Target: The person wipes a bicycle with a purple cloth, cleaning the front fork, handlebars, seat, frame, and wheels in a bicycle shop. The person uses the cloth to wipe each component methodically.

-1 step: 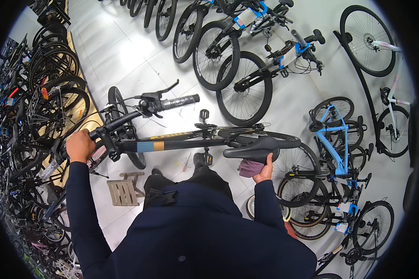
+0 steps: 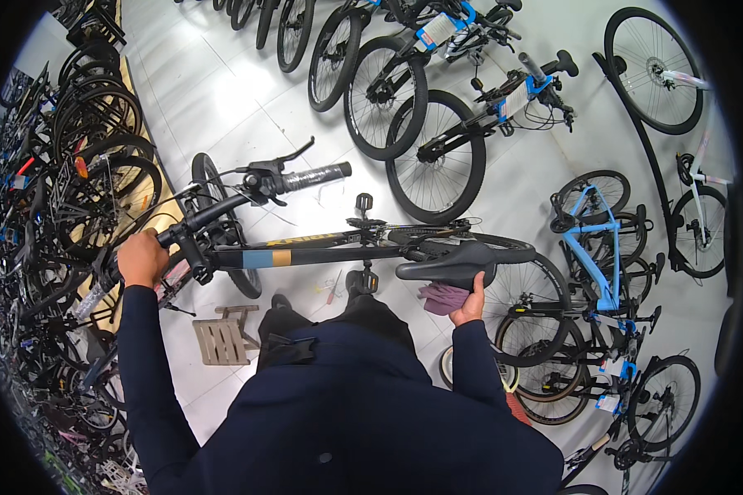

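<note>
In the head view, you have a black bicycle [image 2: 301, 254] in front of you, crosswise below your chest, its handlebar [image 2: 209, 216] to your left and its saddle [image 2: 442, 266] to your right. Your left hand [image 2: 143, 260] is wrapped around the left half of the handlebar, close to the stem [image 2: 195, 258]. The far-side grip [image 2: 316, 175] is covered in clear wrap, with a brake lever [image 2: 299, 151] beside it. Your right hand [image 2: 469, 305] is at the rear of the saddle, thumb up against its side, and it holds a bunched purple cloth [image 2: 443, 299] just under the saddle's near edge; you cannot tell how the hidden fingers lie. The top tube bears a blue-grey and a tan band. Your feet are on the near side of the bicycle, one shoe [image 2: 354, 281] close to a pedal [image 2: 370, 283]. A slatted stool [image 2: 221, 341] is on the tiled floor [image 2: 202, 78] to your left. A light-blue bicycle frame [image 2: 593, 247] is to the right, and more bicycles [image 2: 437, 157] are lined up beyond and along the left.
</note>
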Available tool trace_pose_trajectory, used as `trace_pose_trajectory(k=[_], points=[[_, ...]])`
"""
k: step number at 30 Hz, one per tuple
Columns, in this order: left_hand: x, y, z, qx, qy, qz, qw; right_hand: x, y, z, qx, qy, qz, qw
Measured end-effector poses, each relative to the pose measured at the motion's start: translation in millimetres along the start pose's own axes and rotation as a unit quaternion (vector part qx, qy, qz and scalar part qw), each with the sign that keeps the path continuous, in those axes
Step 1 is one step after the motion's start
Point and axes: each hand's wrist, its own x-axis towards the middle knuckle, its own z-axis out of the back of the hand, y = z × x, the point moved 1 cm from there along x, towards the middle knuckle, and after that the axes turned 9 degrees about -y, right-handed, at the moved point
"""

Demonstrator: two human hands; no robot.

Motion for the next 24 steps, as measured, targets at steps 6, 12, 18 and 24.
trace_pose_trajectory(k=[6, 12, 18, 24], points=[[46.3, 27.8, -10.3, -0.015, -0.008, 0.059, 0.998, -10.1, -34.2, -48.1, -0.007, -0.008, 0.032, 0.999], [100.6, 51.4, -20.2, -0.058, -0.046, 0.065, 0.995, -12.1, -68.3, -91.7, -0.008, -0.012, 0.024, 1.000], [158.7, 103.6, -52.3, -0.024, -0.048, 0.007, 0.999, -6.7, -124.4, -105.9, 0.043, -0.010, 0.007, 0.999], [197.2, 139.3, -72.7, -0.030, -0.055, -0.016, 0.998, -12.0, -168.0, -112.9, 0.029, -0.031, 0.049, 0.998]])
